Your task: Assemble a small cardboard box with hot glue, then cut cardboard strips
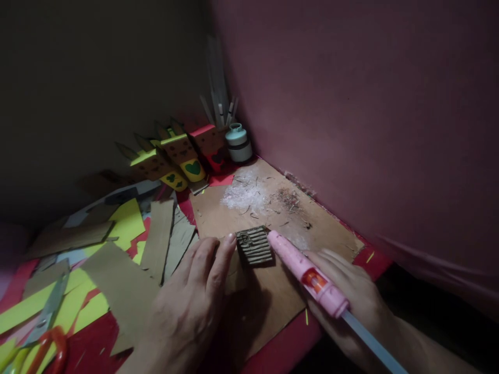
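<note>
A small ridged piece of corrugated cardboard (259,246) lies over the brown board (218,213). My left hand (197,285) is at its left side, fingers closed on the cardboard, the thumb at its upper left corner. In my right hand (346,291) is a pink glue gun (298,262) with a pale glue stick (370,343) coming out of its back end. The gun's tip is beside the upper right corner of the ridged piece; whether they touch is hard to tell.
Scissors (47,317) lie at the left among yellow paper (128,223) and cardboard scraps (117,280). Small decorated boxes (181,150) stand at the back near a pale blue jar (237,143). Dried glue (244,195) and debris mark the board. A pink wall (351,130) rises behind.
</note>
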`<state>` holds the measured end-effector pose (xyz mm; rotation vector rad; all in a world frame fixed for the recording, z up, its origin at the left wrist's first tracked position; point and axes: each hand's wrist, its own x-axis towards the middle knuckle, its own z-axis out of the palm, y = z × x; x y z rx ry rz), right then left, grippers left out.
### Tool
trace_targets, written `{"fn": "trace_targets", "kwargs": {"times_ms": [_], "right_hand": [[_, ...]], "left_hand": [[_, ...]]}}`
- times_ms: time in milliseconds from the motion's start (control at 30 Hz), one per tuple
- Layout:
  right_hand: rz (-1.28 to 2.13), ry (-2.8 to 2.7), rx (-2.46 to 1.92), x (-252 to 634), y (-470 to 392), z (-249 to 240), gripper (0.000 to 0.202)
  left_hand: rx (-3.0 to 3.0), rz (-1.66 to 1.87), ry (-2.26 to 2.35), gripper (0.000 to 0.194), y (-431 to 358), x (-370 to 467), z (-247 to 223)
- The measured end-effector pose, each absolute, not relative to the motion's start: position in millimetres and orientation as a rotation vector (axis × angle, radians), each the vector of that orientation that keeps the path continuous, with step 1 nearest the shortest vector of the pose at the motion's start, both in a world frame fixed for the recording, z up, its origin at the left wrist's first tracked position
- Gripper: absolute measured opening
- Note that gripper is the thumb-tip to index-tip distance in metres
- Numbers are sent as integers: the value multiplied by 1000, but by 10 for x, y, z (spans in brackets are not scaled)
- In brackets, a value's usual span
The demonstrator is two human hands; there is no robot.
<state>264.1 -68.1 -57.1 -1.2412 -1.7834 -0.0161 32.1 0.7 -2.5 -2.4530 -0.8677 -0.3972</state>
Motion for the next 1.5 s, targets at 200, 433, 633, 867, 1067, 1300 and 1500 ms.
{"fn": "trace_targets", "kwargs": {"times_ms": [200, 433, 633, 867, 1067, 1300, 1500], "right_hand": [[-74, -1834, -1211, 2690, -763, -606, 48], [88, -1819, -1166, 2661, -735, -586, 46], [104, -1856, -1133, 2641, -687, -551, 45], [100, -1826, -1152, 2622, -660, -528, 45], [97, -1849, -1153, 2616, -659, -496, 40], [94, -1860, -1157, 2618, -677, -486, 37], [64, -1888, -1174, 2634, -715, -520, 39]], "left_hand": [[-2448, -417, -875, 77, 16, 294, -58], [-2426, -405, -914, 80, 5, 305, -48], [-2406, -373, -955, 87, -19, 325, -62], [-2417, -333, -913, 73, -34, 302, -23], [-2437, -342, -953, 74, -14, 315, -45], [-2440, -365, -902, 72, -20, 312, -42], [-2467, -385, -947, 75, -7, 338, -59]]}}
